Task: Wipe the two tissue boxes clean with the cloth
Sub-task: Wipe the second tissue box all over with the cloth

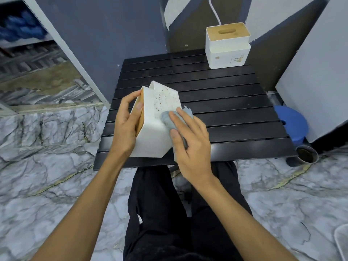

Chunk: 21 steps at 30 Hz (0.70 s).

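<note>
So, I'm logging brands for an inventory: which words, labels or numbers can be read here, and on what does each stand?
No text here can be read.
On the far tissue box: a small gold mark and a gold drawing on its front, too small to read.
On the trouser tag: tiny print, too blurred to read.
On the held tissue box: brown specks only, no writing.

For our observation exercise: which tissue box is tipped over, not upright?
The near tissue box, gripped by the left hand with the right hand pressing the cloth on its speckled face. The far tissue box stands upright, untouched.
</note>
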Available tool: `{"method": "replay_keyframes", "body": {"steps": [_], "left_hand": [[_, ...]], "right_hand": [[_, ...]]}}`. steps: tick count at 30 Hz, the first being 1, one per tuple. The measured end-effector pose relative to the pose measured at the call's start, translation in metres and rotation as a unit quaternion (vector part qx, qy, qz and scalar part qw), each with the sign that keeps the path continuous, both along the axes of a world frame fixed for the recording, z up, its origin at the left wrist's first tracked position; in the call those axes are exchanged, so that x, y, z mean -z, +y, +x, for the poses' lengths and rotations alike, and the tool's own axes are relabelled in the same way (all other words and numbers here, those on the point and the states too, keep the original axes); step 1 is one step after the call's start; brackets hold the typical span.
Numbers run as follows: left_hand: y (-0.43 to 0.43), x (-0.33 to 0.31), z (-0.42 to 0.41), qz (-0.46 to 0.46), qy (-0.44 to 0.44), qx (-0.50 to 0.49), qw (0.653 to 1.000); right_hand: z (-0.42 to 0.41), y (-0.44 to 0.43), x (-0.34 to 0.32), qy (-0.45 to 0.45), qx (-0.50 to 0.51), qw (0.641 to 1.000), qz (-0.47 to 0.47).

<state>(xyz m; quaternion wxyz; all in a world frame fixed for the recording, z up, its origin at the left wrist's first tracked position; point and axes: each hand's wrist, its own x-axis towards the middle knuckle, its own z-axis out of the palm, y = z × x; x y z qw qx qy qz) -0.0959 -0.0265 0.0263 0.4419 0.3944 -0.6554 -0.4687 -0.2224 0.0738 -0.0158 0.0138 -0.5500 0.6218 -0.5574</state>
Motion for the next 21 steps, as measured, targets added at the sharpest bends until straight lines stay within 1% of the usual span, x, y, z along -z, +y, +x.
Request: {"method": "replay_keyframes", "body": {"steps": [1,4,6,8,12,14,16,19,21], "left_hand": [[0.0,0.001,0.001,-0.002,-0.002,-0.003,1.0],[0.001,0.0,0.002,-0.015,-0.012,-0.003,1.0],[0.002,-0.002,0.001,-0.023,-0.018,-0.001,1.0],[0.004,-0.002,0.0,-0.025,-0.014,0.003,1.0],[0.005,-0.003,-0.002,-0.006,0.002,0.01,1.0],[0.004,-0.004,-0.003,-0.001,0.002,0.012,1.0],[0.003,-0.003,-0.001,-0.004,0.001,0.009,1.0],[0.004,-0.002,-0.001,-0.02,-0.002,0.004,1.0],[0.007,-0.003,-0.002,-0.019,0.002,0.003,1.0]], "right_hand": [[0.002,0.005,0.004,0.012,0.0,1.0,0.001],[0.013,0.013,0.004,0.105,0.0,0.994,-0.014],[0.016,0.009,-0.003,0.143,-0.003,0.989,-0.026],[0.015,-0.001,-0.011,0.14,0.001,0.99,-0.024],[0.006,-0.012,-0.018,0.052,0.026,0.998,0.005],[0.002,-0.009,-0.013,0.033,0.019,0.999,0.002],[0.003,-0.004,-0.007,0.055,0.013,0.998,-0.011],[0.014,0.001,-0.004,0.135,0.017,0.99,-0.041],[0.021,-0.004,-0.011,0.158,0.018,0.986,-0.048]]}}
